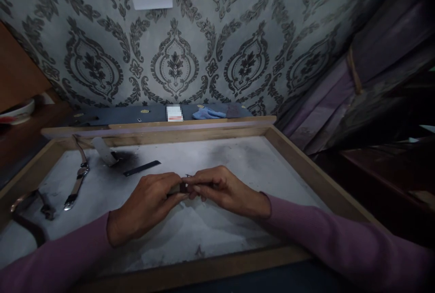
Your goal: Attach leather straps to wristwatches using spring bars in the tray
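Note:
Near the middle of a shallow wooden-edged tray (190, 129), both hands meet above its pale floor. My left hand (149, 200) has its thumb and fingers closed round a small dark reddish-brown piece (183, 187). My right hand (222, 188) pinches at the same spot from the right, its fingertips against the piece. A thin dark tip pokes out above the fingertips. Most of the held piece is hidden by the fingers, so its shape cannot be made out. A flat dark strip (142, 168) lies just behind my left hand.
A wristwatch (82, 170) and a curved pale band (104, 151) lie at the tray's left, with a dark curved strap (30, 225) nearer. Behind the tray are a blue cloth (207, 113) and a small white box (174, 113). A bowl (18, 112) stands far left.

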`<state>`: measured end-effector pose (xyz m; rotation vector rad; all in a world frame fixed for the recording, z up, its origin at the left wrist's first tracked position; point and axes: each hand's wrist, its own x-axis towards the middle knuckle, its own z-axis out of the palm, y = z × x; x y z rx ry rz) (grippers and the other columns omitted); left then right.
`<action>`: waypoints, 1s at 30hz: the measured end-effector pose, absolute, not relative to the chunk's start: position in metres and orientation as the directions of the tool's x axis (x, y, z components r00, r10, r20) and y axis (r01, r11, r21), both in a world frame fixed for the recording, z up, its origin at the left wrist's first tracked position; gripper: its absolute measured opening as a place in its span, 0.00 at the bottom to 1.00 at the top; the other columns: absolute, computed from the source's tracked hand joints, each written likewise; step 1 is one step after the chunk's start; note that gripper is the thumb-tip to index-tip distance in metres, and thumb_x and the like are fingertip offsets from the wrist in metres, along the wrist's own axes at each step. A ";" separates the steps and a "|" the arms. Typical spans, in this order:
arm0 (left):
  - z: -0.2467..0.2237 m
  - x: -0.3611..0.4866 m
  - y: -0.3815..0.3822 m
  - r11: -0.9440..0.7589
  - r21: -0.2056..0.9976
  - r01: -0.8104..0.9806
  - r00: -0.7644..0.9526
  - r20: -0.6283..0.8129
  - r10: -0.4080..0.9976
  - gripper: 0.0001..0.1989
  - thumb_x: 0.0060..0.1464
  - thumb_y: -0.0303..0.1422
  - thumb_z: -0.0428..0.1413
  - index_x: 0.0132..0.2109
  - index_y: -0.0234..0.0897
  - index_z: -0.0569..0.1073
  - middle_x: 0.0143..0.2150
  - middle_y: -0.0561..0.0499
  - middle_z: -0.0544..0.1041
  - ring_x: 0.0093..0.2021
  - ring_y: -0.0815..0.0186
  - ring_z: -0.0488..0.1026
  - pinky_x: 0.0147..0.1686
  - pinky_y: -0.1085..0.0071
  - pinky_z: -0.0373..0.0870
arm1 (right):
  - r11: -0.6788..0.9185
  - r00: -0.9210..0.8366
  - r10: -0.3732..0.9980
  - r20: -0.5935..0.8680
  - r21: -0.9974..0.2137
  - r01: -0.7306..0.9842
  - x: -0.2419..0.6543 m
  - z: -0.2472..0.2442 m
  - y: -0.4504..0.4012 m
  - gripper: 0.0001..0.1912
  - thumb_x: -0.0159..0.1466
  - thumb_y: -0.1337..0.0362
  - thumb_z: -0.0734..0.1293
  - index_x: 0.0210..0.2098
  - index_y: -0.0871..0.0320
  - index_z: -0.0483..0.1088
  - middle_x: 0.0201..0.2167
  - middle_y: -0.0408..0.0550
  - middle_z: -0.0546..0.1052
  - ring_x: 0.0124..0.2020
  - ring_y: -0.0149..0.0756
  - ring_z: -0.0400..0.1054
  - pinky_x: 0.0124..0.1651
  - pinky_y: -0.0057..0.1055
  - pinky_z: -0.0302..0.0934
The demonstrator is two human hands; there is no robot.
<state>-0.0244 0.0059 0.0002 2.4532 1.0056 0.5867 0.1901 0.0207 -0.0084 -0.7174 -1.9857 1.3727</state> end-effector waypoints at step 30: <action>-0.004 -0.030 0.011 -0.647 0.370 0.667 0.699 -0.009 0.715 0.08 0.64 0.37 0.52 0.41 0.37 0.71 0.35 0.52 0.76 0.34 0.63 0.73 0.32 0.69 0.60 | 0.593 -0.679 0.734 0.025 -0.510 0.623 0.206 -0.005 0.026 0.08 0.60 0.69 0.69 0.38 0.61 0.66 0.36 0.49 0.70 0.36 0.35 0.64 0.39 0.31 0.60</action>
